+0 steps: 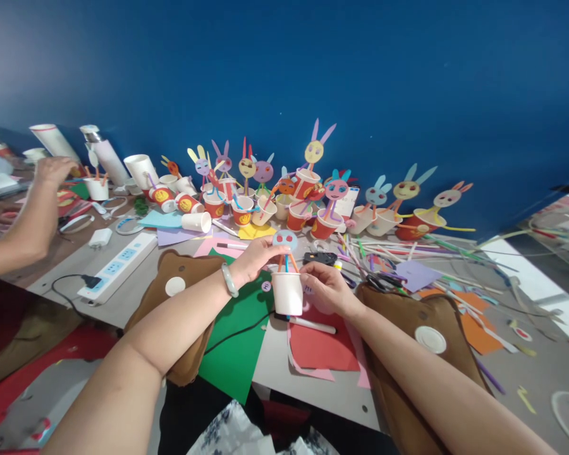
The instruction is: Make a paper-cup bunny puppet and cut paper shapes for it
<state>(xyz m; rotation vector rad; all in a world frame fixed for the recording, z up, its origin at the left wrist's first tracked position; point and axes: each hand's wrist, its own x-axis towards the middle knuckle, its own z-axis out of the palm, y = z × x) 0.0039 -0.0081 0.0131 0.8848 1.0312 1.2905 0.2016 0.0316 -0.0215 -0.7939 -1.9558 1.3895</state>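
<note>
Left hand [255,259] pinching puppet [285,238], right hand [330,288] at white cup [287,294].

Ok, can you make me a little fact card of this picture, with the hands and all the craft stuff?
Left hand: fingers pinched at the pale blue head
Right hand: fingers at the white cup's right rim
Cup: upright, with orange straws rising from it
Paper nearby: red sheet, green sheet
Behind: paper cups, several with rabbit-eared faces
Far left: another person's hand
</note>
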